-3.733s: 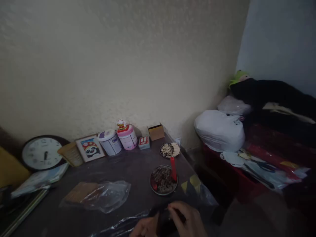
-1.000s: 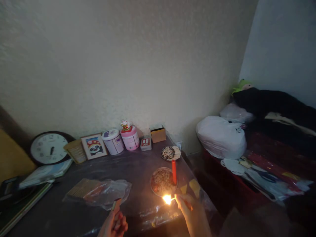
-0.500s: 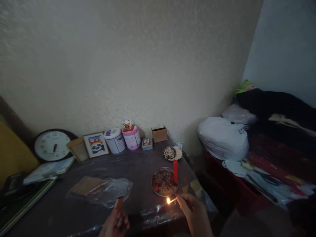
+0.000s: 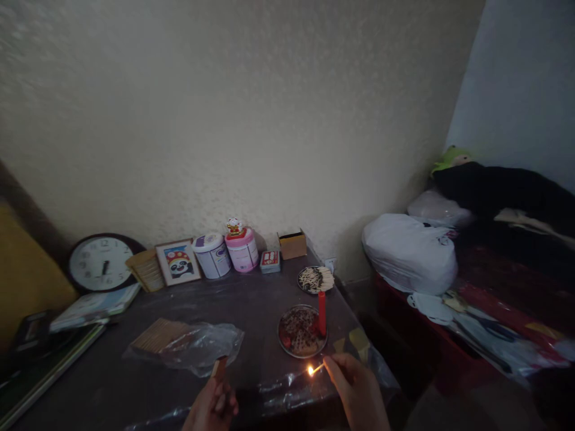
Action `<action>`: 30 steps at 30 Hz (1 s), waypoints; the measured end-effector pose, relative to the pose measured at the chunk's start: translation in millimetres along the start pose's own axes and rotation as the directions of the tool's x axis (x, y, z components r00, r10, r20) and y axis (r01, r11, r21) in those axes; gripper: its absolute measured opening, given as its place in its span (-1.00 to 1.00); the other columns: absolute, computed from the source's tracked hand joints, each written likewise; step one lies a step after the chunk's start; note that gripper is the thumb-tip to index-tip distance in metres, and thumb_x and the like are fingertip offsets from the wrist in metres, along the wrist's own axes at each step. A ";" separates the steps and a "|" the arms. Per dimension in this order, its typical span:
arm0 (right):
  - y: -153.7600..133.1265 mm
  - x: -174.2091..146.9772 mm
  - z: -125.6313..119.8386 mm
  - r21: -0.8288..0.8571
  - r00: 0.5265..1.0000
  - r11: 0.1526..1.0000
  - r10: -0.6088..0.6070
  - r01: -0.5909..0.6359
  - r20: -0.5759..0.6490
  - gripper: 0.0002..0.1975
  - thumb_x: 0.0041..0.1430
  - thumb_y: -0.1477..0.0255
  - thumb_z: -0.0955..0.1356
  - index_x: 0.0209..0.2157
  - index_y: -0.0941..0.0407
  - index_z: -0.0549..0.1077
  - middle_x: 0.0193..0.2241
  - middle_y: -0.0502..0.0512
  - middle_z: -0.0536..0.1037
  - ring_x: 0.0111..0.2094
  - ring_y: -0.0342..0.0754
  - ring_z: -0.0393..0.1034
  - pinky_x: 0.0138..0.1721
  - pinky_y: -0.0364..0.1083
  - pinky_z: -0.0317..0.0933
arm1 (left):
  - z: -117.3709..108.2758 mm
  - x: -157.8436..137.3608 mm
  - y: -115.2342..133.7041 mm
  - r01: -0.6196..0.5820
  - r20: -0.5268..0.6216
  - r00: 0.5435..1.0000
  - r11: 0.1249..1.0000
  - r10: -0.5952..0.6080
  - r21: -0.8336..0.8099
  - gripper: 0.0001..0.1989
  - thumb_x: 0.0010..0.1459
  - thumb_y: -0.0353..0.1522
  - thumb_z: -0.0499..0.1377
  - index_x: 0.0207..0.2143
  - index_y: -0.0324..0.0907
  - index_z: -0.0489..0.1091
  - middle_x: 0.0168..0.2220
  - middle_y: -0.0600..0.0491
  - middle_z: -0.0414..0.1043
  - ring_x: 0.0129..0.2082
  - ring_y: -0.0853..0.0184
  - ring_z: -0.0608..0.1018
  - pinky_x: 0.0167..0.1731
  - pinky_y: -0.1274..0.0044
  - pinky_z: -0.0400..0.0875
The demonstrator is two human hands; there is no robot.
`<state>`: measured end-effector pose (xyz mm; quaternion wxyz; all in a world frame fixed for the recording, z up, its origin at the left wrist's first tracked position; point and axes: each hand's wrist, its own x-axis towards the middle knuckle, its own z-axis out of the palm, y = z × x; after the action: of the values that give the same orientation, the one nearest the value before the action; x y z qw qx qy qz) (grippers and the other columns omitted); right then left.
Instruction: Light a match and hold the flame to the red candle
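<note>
Your left hand (image 4: 214, 404) pinches a matchbox (image 4: 219, 367) left of the red candle (image 4: 321, 313); your right hand (image 4: 354, 392) grips a burning match (image 4: 315, 369) just below it. Linger, and the flame could reach your fingers or the plastic table cover (image 4: 287, 392).

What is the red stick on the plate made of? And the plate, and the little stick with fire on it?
The red candle looks like smooth, matte wax. The plate under it seems to be metal, since its rim shines. The burning match in the right hand looks like pale bare wood, though it is too small to be sure.
</note>
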<state>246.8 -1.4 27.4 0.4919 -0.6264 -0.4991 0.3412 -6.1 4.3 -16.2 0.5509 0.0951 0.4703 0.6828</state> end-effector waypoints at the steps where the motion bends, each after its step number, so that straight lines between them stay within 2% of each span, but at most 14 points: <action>1: 0.4 0.3 0.9 -0.009 1.000 1.000 -0.008 0.008 -0.003 -0.64 -0.02 0.12 0.29 -0.58 0.14 0.44 -0.63 0.03 0.44 -0.52 -0.04 0.30 -0.47 -0.14 0.17 | 0.1 0.4 0.8 0.015 0.000 1.000 1.000 -0.015 -0.014 -0.62 -0.36 -0.20 0.41 -0.47 -0.17 0.41 -0.64 0.13 0.36 -0.64 0.33 0.41 -0.66 0.47 0.31; 4: 3.6 0.8 6.0 -0.049 0.999 0.998 -0.045 0.044 -0.013 -0.64 -0.01 0.13 0.28 -0.54 0.15 0.47 -0.61 0.05 0.47 -0.51 -0.02 0.32 -0.46 -0.13 0.19 | 0.9 0.3 3.9 0.036 -0.030 0.999 0.996 -0.038 -0.076 -0.47 -0.52 -0.21 0.47 -0.39 -0.19 0.46 -0.65 0.13 0.39 -0.64 0.31 0.42 -0.66 0.47 0.33; 8: 8.2 0.8 14.8 -0.095 0.989 0.985 -0.148 0.147 0.003 -0.68 0.07 0.19 0.27 -0.50 0.13 0.49 -0.57 0.06 0.51 -0.50 -0.03 0.36 -0.44 -0.14 0.21 | 0.8 -0.8 8.0 -0.013 -0.027 1.000 0.994 0.010 -0.108 -0.50 -0.56 -0.19 0.49 -0.48 -0.21 0.47 -0.69 0.16 0.34 -0.65 0.35 0.40 -0.68 0.52 0.32; 12: 2.9 6.7 20.5 -0.166 0.976 0.962 -0.217 0.216 0.013 -0.72 0.12 0.25 0.26 -0.49 0.10 0.50 -0.53 0.06 0.54 -0.47 -0.04 0.40 -0.40 -0.14 0.22 | -1.2 0.9 11.6 -0.061 0.021 0.998 0.995 0.063 -0.085 -0.48 -0.42 -0.16 0.46 -0.35 -0.20 0.49 -0.65 0.14 0.38 -0.63 0.35 0.41 -0.67 0.53 0.32; 15: -7.8 16.5 24.5 -0.216 0.960 0.936 -0.278 0.276 0.024 -0.75 0.13 0.32 0.26 -0.50 0.10 0.48 -0.51 0.07 0.54 -0.45 -0.03 0.41 -0.40 -0.13 0.22 | -1.4 2.4 12.3 -0.064 0.090 0.994 0.996 0.070 -0.067 -0.55 -0.33 -0.13 0.42 -0.39 -0.21 0.49 -0.69 0.16 0.32 -0.65 0.35 0.39 -0.68 0.53 0.30; 18: -15.2 27.0 30.0 -0.225 0.948 0.921 -0.317 0.317 0.038 -0.76 0.15 0.35 0.24 -0.47 0.11 0.48 -0.48 0.09 0.54 -0.43 -0.03 0.43 -0.38 -0.13 0.24 | 1.1 1.9 12.7 -0.066 0.071 0.995 0.994 0.073 -0.092 -0.55 -0.37 -0.14 0.44 -0.44 -0.23 0.49 -0.68 0.13 0.36 -0.64 0.34 0.40 -0.68 0.52 0.30; 22: -9.7 36.4 35.9 -0.202 0.960 0.939 -0.280 0.278 0.020 -0.74 0.15 0.32 0.24 -0.41 0.12 0.51 -0.46 0.11 0.58 -0.42 0.00 0.45 -0.36 -0.10 0.26 | 5.5 -0.1 15.7 -0.071 0.066 0.995 0.993 0.077 -0.089 -0.56 -0.43 -0.12 0.45 -0.57 -0.25 0.46 -0.68 0.11 0.35 -0.65 0.36 0.39 -0.69 0.53 0.29; 27: 0.0 42.9 38.7 -0.167 0.979 0.965 -0.201 0.201 0.018 -0.71 0.14 0.28 0.25 -0.37 0.16 0.53 -0.51 0.11 0.59 -0.46 0.01 0.45 -0.40 -0.09 0.26 | 8.4 -2.6 18.5 -0.082 0.042 0.995 0.990 0.087 -0.114 -0.54 -0.40 -0.12 0.44 -0.45 -0.22 0.50 -0.72 0.19 0.24 -0.67 0.37 0.36 -0.71 0.54 0.27; 30: 0.3 47.1 40.7 -0.164 0.983 0.969 -0.184 0.183 0.008 -0.69 0.12 0.26 0.25 -0.38 0.17 0.53 -0.51 0.13 0.59 -0.46 0.02 0.46 -0.41 -0.08 0.26 | 11.4 -5.8 19.5 -0.089 0.024 0.995 0.989 0.092 -0.117 -0.54 -0.45 -0.11 0.45 -0.50 -0.22 0.48 -0.70 0.17 0.29 -0.67 0.38 0.36 -0.72 0.54 0.27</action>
<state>222.2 55.0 18.6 0.4698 -0.6173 -0.5795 0.2499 -9.4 6.5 6.8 0.5306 0.0940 0.4170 0.7319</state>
